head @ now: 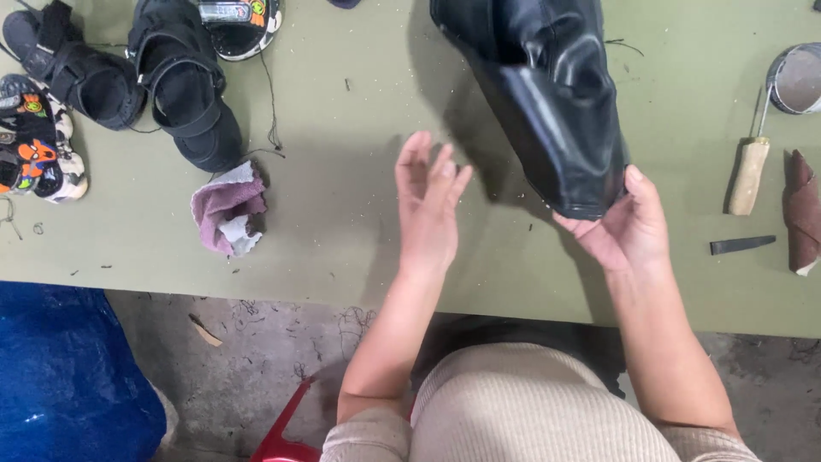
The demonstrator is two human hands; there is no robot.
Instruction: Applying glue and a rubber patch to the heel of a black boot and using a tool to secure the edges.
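Lying at far left on the olive-green table (342, 257): a cartoon-printed child's sandal (32, 141), two black strap sandals (128, 81) partly cut off by the frame, then a crumpled pink-and-white rag (229, 210). Centre, the left hand (429, 205) hovers flat, fingers spread, holding nothing; the right hand (624, 227) cups the lower tip of a glossy black leather boot (547, 94), top out of frame. Far right: wooden-handled tool (749, 175), metal tin (797, 79), half cropped.

black shoe upper (547, 94) cut off at top edge, tin (797, 79) cropped at right, colourful sandal (244, 21) half out of view
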